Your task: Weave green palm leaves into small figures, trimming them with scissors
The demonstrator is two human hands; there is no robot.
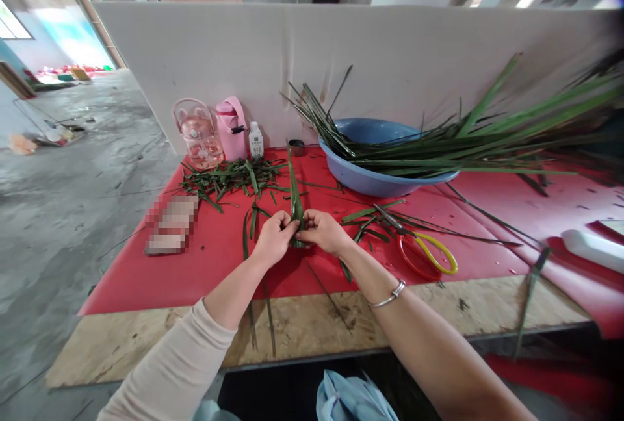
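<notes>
Between my two hands, a folded green leaf strip (295,197) stands upright over the red table covering, its narrow tip pointing away from me. My left hand (275,236) pinches it low on the left side. From the right, my right hand (322,231) grips the same piece near its base, thumb and fingers together. Loose leaf strips hang and lie around both hands. Scissors (429,255) with one red and one yellow handle rest to the right, their blades over some cut strips. My fingers hide the lower folds of the leaf.
A blue basin (385,180) holds long leaves that stick out far to the right. Leaf scraps (234,177) lie in a heap at the back left, before a clear pink jug (199,138), a pink bottle (232,132) and a small white bottle (256,141). A white panel (234,57) stands behind.
</notes>
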